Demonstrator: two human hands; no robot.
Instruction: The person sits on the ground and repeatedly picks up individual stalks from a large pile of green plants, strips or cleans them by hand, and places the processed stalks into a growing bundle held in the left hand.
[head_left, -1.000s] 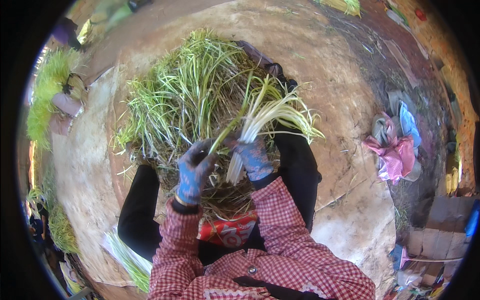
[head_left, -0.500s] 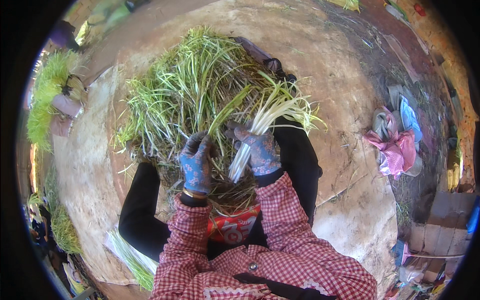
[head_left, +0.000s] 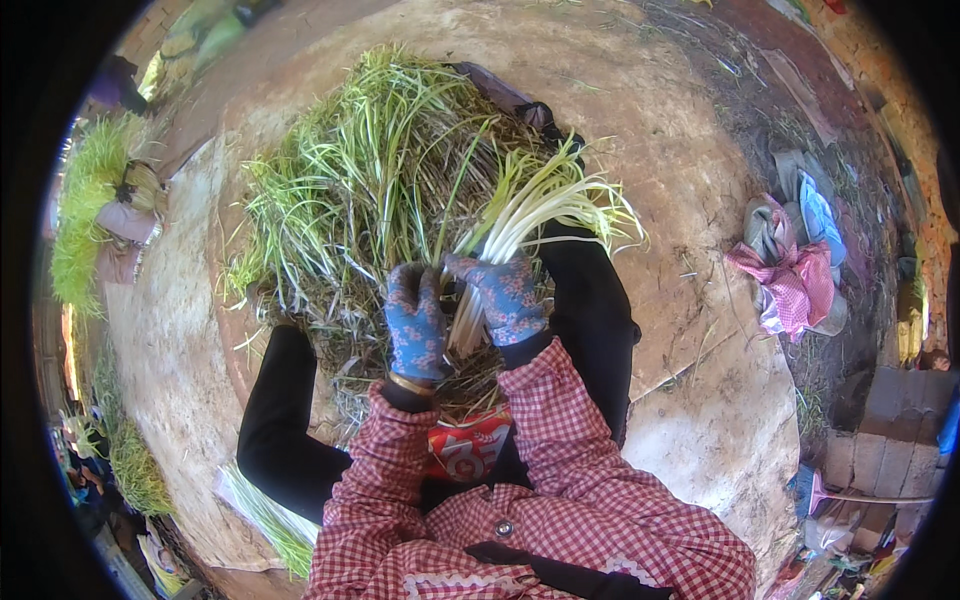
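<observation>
Nearest, cut off by the lower edge, is the person's red-and-white checked cloth jacket (head_left: pixel 620 510), gathered in soft folds and trimmed with wavy white edging. Smooth black trousers (head_left: pixel 290 410) cover two bent, spread legs; between them a glossy red package (head_left: pixel 468 450) is only partly visible. Both hands wear blue fabric gloves patterned with small pale flowers. The left hand (head_left: pixel 416 320), a yellowish band at its wrist, points away with its fingers raised close together; its fingertips turn out of sight, so whether it pinches anything cannot be told. The right hand (head_left: pixel 508 298), just beside it, is closed around a loose bundle of slender white stalks with yellow-green leaves (head_left: pixel 530 215). The bundle lies in front of the right leg's knee: smooth, pale stem ends point down between the hands, partly hidden by the glove, while the limp tips fan out to the upper right. Beyond spreads a broad, shaggy heap of green shoots and brown straw (head_left: pixel 350 165), tangled and coarse, on a stained tan ground sheet (head_left: pixel 700 440). Farther right lies a crumpled pile of pink checked, grey and blue cloth (head_left: pixel 795 290). Objects along the dark, curved rim are blurred.
</observation>
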